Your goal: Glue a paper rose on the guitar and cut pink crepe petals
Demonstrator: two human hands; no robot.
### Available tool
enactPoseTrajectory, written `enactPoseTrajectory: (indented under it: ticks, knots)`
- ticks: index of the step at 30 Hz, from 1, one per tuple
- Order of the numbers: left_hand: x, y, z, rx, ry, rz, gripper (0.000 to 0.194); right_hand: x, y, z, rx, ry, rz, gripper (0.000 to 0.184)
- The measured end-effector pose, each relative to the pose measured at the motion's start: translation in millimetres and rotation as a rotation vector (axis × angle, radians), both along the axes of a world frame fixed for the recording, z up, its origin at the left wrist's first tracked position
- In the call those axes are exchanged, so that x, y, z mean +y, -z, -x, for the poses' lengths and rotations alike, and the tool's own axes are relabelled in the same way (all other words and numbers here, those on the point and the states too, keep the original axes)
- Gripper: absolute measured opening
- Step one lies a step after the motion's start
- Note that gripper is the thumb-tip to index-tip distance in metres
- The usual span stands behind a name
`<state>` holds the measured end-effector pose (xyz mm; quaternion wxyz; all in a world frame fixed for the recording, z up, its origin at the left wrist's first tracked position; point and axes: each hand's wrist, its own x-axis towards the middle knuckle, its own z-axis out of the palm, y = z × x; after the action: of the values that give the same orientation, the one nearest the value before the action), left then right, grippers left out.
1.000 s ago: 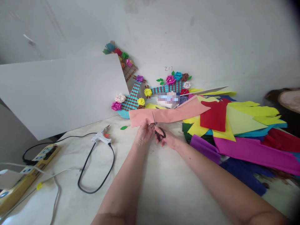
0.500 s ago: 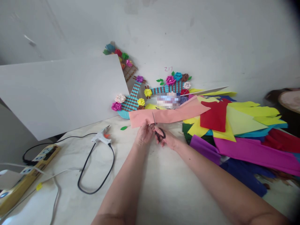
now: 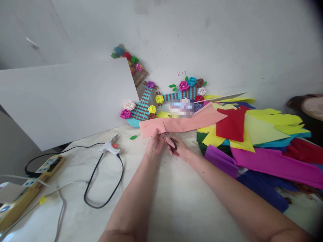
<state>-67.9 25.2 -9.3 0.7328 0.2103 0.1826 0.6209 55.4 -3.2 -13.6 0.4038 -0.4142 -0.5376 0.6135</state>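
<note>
A long strip of salmon-pink felt lies across the table in front of me. My left hand pinches its lower edge near the left end. In my right hand is a pair of black-handled scissors, gripped by the finger loops. Their blade points up and slightly left over the felt, close to my left fingers. How far the blades have cut into the felt I cannot make out.
A white glue gun with a black cord lies left, near a power strip. Coloured felt sheets pile up on the right. Flower-decorated guitar shapes and a white board stand at the back. A green leaf lies by the felt.
The scissors' handles have drawn closer together in my right hand, and the blade has tilted slightly left. My left hand and the pink felt stay nearly in place.
</note>
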Motion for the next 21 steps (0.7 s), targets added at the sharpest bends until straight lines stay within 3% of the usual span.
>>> enactPoseTrajectory:
  ticks: [9,15,21]
  knots:
    - [2.8,2.4,0.2,-0.029,-0.035,0.052,0.02,-4.5,-5.2,4.3,-0.049,0.064,-0.065,0.043]
    - [4.6,4.2,0.6,0.008,-0.067,0.023,0.033,-3.5,-3.7,-0.4,-0.04,-0.022,-0.024,0.043]
    - [6.7,5.9,-3.3,0.008,-0.157,0.049,0.032,-6.2,-8.5,-2.8,-0.037,-0.061,-0.028,0.044]
